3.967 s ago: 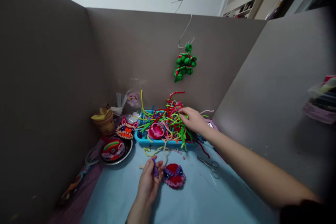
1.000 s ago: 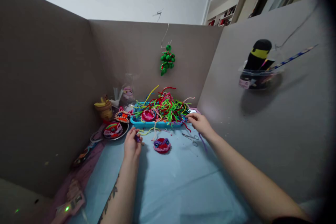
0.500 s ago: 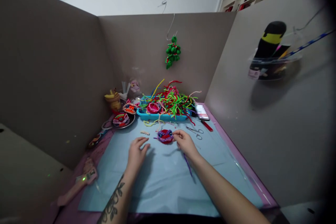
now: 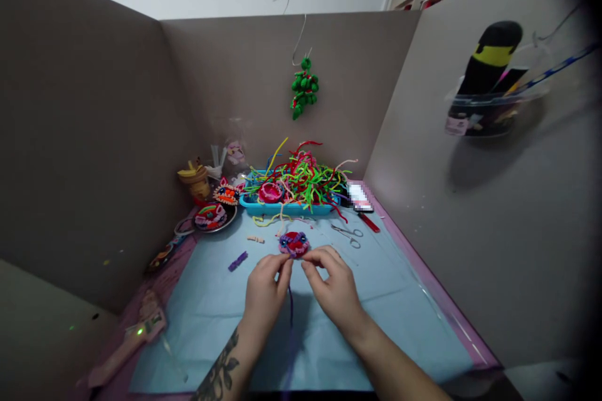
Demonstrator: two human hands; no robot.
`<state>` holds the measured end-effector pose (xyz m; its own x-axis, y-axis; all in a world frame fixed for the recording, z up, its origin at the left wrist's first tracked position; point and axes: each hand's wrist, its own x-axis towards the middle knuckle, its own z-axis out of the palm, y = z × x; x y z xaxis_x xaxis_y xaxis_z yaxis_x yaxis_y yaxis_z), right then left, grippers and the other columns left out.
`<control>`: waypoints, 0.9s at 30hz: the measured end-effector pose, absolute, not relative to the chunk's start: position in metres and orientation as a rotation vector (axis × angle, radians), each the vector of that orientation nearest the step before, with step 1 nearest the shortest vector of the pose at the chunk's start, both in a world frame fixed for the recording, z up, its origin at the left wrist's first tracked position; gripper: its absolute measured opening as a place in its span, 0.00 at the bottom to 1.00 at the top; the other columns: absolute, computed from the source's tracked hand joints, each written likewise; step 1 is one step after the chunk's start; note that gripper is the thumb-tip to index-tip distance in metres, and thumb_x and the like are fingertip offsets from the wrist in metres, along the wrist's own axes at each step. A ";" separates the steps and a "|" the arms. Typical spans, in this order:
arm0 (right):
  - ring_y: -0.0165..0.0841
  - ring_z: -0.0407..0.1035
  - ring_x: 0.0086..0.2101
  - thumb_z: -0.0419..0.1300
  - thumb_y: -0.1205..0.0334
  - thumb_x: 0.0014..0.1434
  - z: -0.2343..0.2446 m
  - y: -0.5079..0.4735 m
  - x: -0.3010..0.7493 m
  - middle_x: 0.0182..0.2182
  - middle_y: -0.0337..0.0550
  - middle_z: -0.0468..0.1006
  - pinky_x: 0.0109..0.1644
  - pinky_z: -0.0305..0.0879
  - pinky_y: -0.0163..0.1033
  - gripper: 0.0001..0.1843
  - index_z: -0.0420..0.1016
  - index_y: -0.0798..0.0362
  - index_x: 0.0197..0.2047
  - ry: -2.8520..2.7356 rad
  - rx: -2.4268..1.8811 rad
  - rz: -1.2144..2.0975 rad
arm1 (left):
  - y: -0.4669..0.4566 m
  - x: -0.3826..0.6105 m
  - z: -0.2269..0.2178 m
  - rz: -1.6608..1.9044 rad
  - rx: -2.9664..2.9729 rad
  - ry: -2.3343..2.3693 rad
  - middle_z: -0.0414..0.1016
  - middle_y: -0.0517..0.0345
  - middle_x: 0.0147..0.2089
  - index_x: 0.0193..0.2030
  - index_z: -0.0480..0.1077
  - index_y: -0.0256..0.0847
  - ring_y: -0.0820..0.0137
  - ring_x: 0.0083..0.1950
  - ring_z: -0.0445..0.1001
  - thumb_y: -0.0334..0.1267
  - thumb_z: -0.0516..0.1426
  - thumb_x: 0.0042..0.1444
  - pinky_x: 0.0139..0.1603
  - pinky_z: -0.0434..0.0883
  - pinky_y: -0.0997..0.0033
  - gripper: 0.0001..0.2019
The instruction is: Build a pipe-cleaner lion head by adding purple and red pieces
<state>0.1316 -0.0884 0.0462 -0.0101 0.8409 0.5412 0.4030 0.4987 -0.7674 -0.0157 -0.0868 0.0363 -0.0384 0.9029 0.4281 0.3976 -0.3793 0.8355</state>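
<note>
My left hand (image 4: pixel 266 288) and my right hand (image 4: pixel 333 285) meet over the light blue mat (image 4: pixel 399 326), fingers pinched together. Between them hangs a thin purple pipe cleaner (image 4: pixel 291 304), which both hands seem to hold at its top end. Just beyond my fingertips lies a red fuzzy craft piece with purple trim (image 4: pixel 293 243). A short purple pipe-cleaner bit (image 4: pixel 237 260) lies on the mat to the left of my left hand.
A blue tray (image 4: pixel 263 205) heaped with coloured pipe cleaners stands at the back. Scissors (image 4: pixel 348 234) lie to its right front, a plate with a fuzzy piece (image 4: pixel 210 217) to the left. A glue gun (image 4: pixel 126 341) lies at front left. Grey partition walls enclose the desk.
My right hand came back from the tray with a purple pipe cleaner and joined my left hand in front of the red piece. The short purple bit now lies on the mat.
</note>
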 end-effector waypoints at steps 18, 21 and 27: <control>0.39 0.63 0.43 0.53 0.74 0.57 0.019 -0.071 0.134 0.41 0.47 0.67 0.44 0.66 0.45 0.14 0.75 0.47 0.39 -1.957 -0.939 0.238 | -0.090 -0.015 0.027 1.291 1.887 1.420 0.65 0.56 0.23 0.23 0.71 0.45 0.65 0.30 0.64 0.28 0.58 0.47 0.38 0.62 0.66 0.08; 0.38 0.63 0.42 0.51 0.74 0.58 0.015 -0.070 0.131 0.39 0.46 0.66 0.45 0.65 0.45 0.12 0.73 0.49 0.36 -1.891 -0.941 0.348 | -0.090 -0.018 0.023 1.243 1.918 1.408 0.67 0.55 0.24 0.25 0.73 0.45 0.65 0.30 0.64 0.29 0.57 0.49 0.38 0.61 0.67 0.07; 0.35 0.64 0.38 0.54 0.65 0.59 0.007 -0.063 0.129 0.36 0.43 0.65 0.38 0.64 0.39 0.07 0.70 0.51 0.29 -1.627 -1.003 0.757 | -0.085 -0.023 0.020 1.160 1.832 1.344 0.70 0.55 0.26 0.27 0.74 0.44 0.66 0.31 0.66 0.33 0.57 0.50 0.36 0.61 0.69 0.06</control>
